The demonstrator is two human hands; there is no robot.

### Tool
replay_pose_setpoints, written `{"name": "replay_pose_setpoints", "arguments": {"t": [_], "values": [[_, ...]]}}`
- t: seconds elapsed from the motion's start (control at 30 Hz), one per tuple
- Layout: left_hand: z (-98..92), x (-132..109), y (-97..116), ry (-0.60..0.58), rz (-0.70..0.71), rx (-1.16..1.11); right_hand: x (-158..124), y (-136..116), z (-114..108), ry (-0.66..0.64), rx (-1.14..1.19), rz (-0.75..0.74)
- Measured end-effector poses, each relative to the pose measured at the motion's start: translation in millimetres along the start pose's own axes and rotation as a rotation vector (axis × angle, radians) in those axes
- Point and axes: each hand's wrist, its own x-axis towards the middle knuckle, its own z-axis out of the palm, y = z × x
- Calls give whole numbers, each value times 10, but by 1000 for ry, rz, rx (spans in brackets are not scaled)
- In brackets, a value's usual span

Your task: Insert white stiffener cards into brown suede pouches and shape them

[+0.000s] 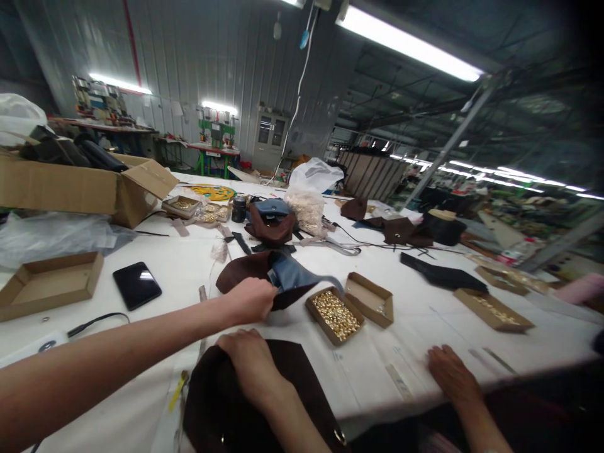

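Note:
My left hand [252,300] reaches in from the left, its fingers closed at the near edge of a brown bag piece with a blue lining [292,274]. Below it, my right hand [250,362] rests on a dark brown bag piece [221,402] with gold-coloured metal rings, its fingers curled at the upper edge and partly hidden. Just right of the blue-lined piece is a small cardboard box of gold metal fittings [336,316]. An open cardboard box [370,299] with a few bits inside stands beside it.
Another person's hand [453,375] rests at the table's right front. A black phone [136,285] and a shallow cardboard tray [54,280] lie left. Farther back are a large carton [61,189] and a plastic bag of pale bits [304,211]. A box [493,311] sits right.

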Motion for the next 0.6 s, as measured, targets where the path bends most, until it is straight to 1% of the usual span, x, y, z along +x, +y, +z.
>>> {"name": "replay_pose_setpoints", "arguments": {"t": [0.03, 0.07, 0.1, 0.13, 0.17, 0.2, 0.27, 0.3, 0.33, 0.37, 0.4, 0.43, 0.47, 0.53, 0.6], "values": [[-136, 39, -54, 61, -11, -68, -21, -141, -11, 20, -11, -35], [-286, 79, -121, 131, -35, -143, -37, -336, 26, 22, -16, -77], [-438, 114, -200, 207, -75, -223, -44, -589, 129, 14, -21, -119], [-581, 139, -285, 277, -122, -311, -36, -898, 315, -23, -27, -161], [-705, 150, -374, 342, -175, -406, -11, -1254, 586, -83, -41, -198], [-804, 142, -460, 406, -233, -505, 29, -1642, 935, -133, -60, -236], [-928, 75, -614, 518, -346, -699, 135, -2425, 1763, -270, -111, -312], [-964, 23, -677, 568, -399, -793, 187, -2776, 2174, -338, -144, -344], [-996, -36, -731, 611, -446, -886, 232, -3073, 2535, -393, -182, -364], [-1035, -97, -775, 647, -486, -978, 265, -3305, 2823, -430, -228, -369], [-1090, -157, -810, 672, -514, -1068, 285, -3468, 3025, -455, -264, -373], [-1168, -215, -838, 686, -529, -1155, 292, -3569, 3143, -470, -299, -362], [-1272, -274, -859, 696, -531, -1234, 289, -3618, 3189, -477, -328, -349], [-1545, -405, -876, 739, -494, -1351, 267, -3624, 3139, -479, -369, -319], [-1858, -583, -855, 834, -442, -1411, 275, -3593, 3013, -469, -398, -296]]}}
